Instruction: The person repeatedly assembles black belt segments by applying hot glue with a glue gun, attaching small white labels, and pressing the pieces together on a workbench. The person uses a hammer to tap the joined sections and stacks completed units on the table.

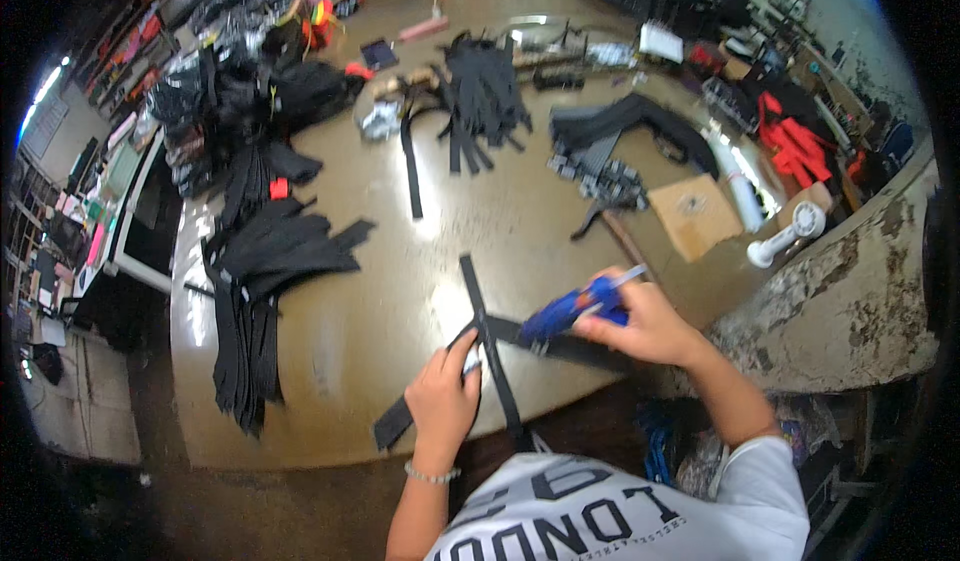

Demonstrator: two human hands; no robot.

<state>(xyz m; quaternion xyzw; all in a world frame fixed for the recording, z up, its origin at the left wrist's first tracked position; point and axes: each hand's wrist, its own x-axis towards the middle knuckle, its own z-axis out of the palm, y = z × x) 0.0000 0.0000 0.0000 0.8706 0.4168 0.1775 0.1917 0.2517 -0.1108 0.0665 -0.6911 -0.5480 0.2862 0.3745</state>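
Note:
In front of me, several black webbing straps meet in a cross near the table's front edge. One narrow strap (pixel 503 386) runs toward my body, and a wider strap (pixel 585 353) reaches out to the right. My left hand (pixel 445 391) presses its fingers and thumb on a strap piece (pixel 393 425) left of the crossing; a small white bit shows by the thumb. Above the right-hand strap, my right hand (pixel 645 326) grips a blue glue gun (pixel 575 311), with a pale stick at its back and its nozzle end toward the crossing. Blur hides whether the nozzle touches.
Piles of black straps (pixel 275 251) lie along the table's left side, with another bundle (pixel 485 86) farther back. To the right are a curved black band (pixel 640 116), grey clips (pixel 605 176), a cardboard piece (pixel 697 216) and a white fan-like device (pixel 790 236). A rough ledge (pixel 820 331) stands beyond.

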